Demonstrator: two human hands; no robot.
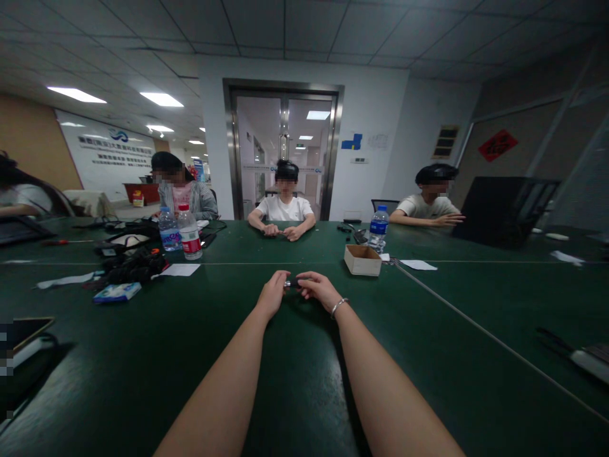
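Over the green table [304, 368], a small black object with a silver end [294, 284] spans the gap between my two hands; its kind is too small to tell. My left hand [273, 294] has its fingers closed at the silver end. On the other side, my right hand [320, 291], with a silver bracelet at the wrist, pinches the black part between thumb and fingers. Beyond my right hand stands a small open cardboard box [362, 265], apart from it.
Two bottles [189, 235], black gear [136, 265], paper and a blue-white packet [117, 292] lie to the left. Behind the box stands a water bottle [378, 228]. A person [284, 206] sits opposite; others sit left and right. A black screen-like panel [504, 209] stands at right.
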